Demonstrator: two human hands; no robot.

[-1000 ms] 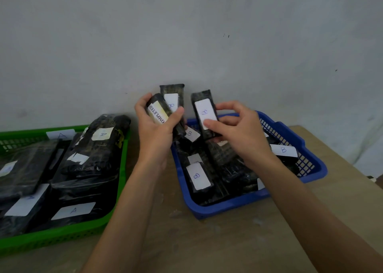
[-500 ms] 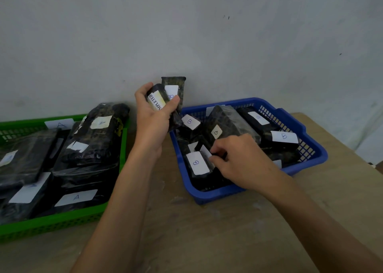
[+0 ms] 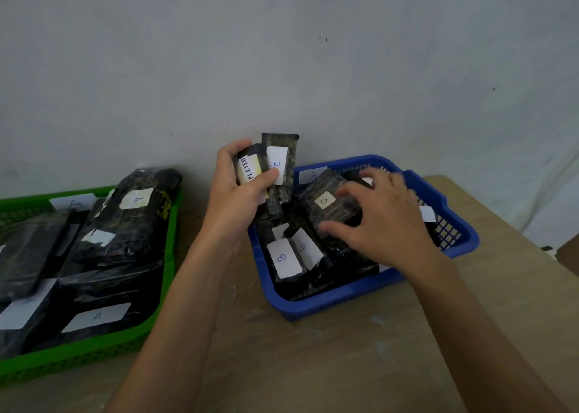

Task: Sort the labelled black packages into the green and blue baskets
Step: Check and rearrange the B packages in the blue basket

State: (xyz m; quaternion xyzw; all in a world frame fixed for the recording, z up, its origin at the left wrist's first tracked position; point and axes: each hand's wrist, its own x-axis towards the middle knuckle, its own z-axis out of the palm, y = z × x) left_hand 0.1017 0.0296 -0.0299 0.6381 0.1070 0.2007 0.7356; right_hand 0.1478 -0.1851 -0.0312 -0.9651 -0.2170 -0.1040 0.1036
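My left hand is raised above the blue basket's near-left corner, shut on two slim black packages; one carries a white "B" label, the other a yellowish printed sticker. My right hand is inside the blue basket, fingers spread and curled around a bulky black package with a small "B" label. Several more "B" packages lie in that basket. At the left the green basket holds several large black packages labelled "A".
Both baskets sit on a light wooden table pushed against a grey wall. The table's right edge runs diagonally beyond the blue basket. A strip of bare tabletop separates the two baskets.
My right hand set its "B" package down in the blue basket, then moved back and right onto the bulky package. My left hand kept holding its two packages.
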